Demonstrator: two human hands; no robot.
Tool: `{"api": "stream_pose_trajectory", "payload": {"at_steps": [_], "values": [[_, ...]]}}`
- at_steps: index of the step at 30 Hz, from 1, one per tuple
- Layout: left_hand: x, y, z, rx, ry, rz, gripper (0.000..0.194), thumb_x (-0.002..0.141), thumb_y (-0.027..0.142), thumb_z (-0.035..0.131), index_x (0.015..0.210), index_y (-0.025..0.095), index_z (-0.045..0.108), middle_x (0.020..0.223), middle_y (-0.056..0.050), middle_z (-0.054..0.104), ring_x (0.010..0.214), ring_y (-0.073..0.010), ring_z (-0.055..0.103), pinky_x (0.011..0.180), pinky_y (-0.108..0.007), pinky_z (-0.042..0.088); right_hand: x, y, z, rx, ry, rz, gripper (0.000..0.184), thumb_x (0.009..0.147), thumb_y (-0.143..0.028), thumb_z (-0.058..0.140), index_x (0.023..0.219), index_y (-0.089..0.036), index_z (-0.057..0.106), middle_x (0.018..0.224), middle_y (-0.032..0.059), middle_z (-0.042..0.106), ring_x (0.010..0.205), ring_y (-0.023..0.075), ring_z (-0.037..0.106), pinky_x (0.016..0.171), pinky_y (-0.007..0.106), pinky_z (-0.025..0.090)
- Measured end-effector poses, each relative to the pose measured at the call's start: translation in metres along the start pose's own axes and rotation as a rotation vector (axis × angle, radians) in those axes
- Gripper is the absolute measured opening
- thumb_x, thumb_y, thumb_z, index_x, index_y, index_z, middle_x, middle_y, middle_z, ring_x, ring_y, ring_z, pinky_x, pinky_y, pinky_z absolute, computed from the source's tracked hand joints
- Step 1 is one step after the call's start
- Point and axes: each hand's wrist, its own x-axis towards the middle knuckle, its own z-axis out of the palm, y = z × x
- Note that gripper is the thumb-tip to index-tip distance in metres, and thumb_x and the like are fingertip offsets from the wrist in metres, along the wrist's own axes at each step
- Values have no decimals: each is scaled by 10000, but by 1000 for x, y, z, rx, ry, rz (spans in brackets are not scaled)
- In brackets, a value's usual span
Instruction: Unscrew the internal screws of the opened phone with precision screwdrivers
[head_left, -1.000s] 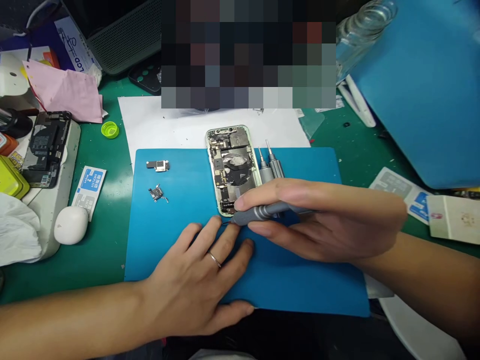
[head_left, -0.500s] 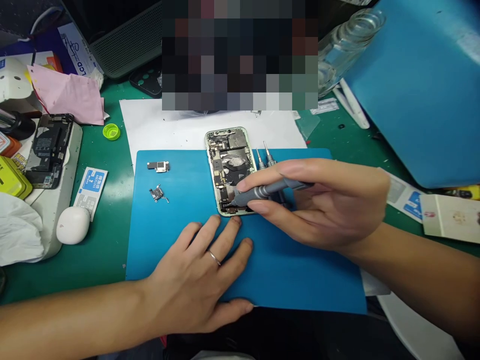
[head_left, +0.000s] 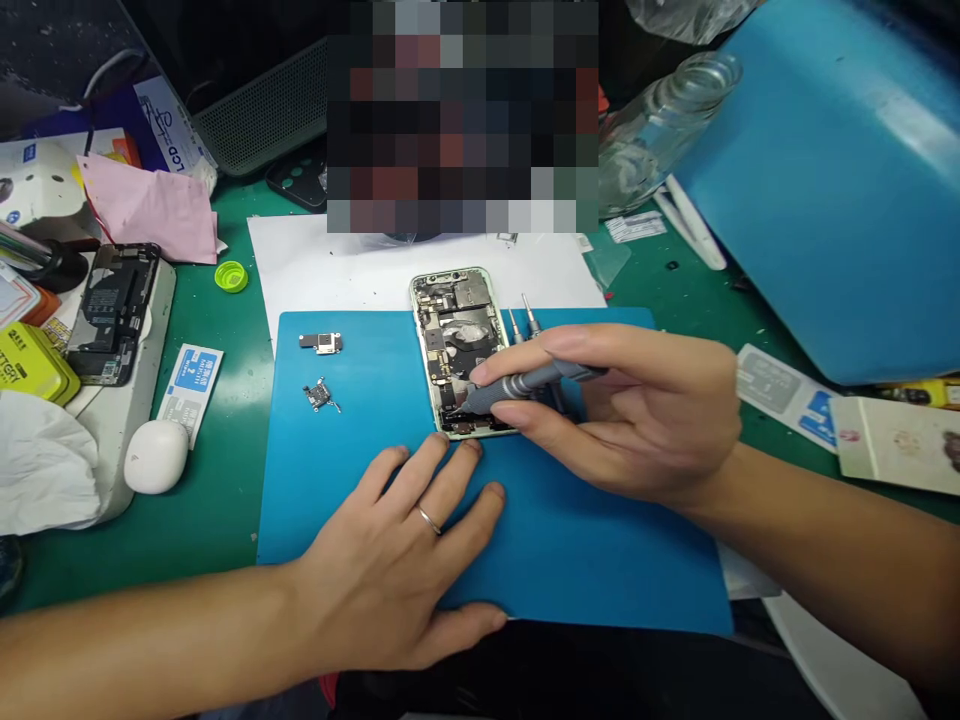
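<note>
An opened phone (head_left: 471,335) with its inner parts bare lies on the blue mat (head_left: 360,450). My right hand (head_left: 645,410) grips a grey screwdriver (head_left: 517,387), its tip down at the phone's lower left end. Spread flat on the mat, my left hand (head_left: 420,550) has its fingertips against or just below the phone's bottom edge. Behind the right fingers, two more screwdrivers (head_left: 531,315) show their metal tips beside the phone. Two small removed phone parts, a flat module (head_left: 321,343) and a bracket-like piece (head_left: 321,394), lie to the left.
Left, a white box (head_left: 142,400) carries another opened phone (head_left: 116,310); a white earbud case (head_left: 156,456) and a green cap (head_left: 231,277) lie near. White paper (head_left: 292,260) reaches under the mat. A glass jar (head_left: 660,130) and a large blue sheet (head_left: 832,200) are at back right.
The whole view has shifted slightly. Both hands keep almost the same place at the phone, and the screwdriver stays at its lower end.
</note>
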Motion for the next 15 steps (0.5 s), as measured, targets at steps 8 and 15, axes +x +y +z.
{"api": "stream_pose_trajectory", "payload": {"at_steps": [8, 15], "values": [[0, -2, 1, -47, -4, -32, 802, 979, 673, 501, 1566, 139, 389, 1685, -190, 225, 1558, -461, 137, 1185, -607, 287, 0, 0, -1, 32, -60, 0, 583, 861, -88, 727, 1386, -278, 558, 1034, 53, 797, 879, 200, 791, 776, 313, 688], [3, -4, 0, -56, -48, -58, 993, 923, 738, 545, 1626, 104, 246, 1699, -232, 141, 1572, -460, 80, 1206, -659, 239, 2, -1, -2, 22, -75, 32, 487, 874, -135, 725, 1320, -287, 600, 1022, 49, 801, 891, 214, 794, 787, 322, 685]]}}
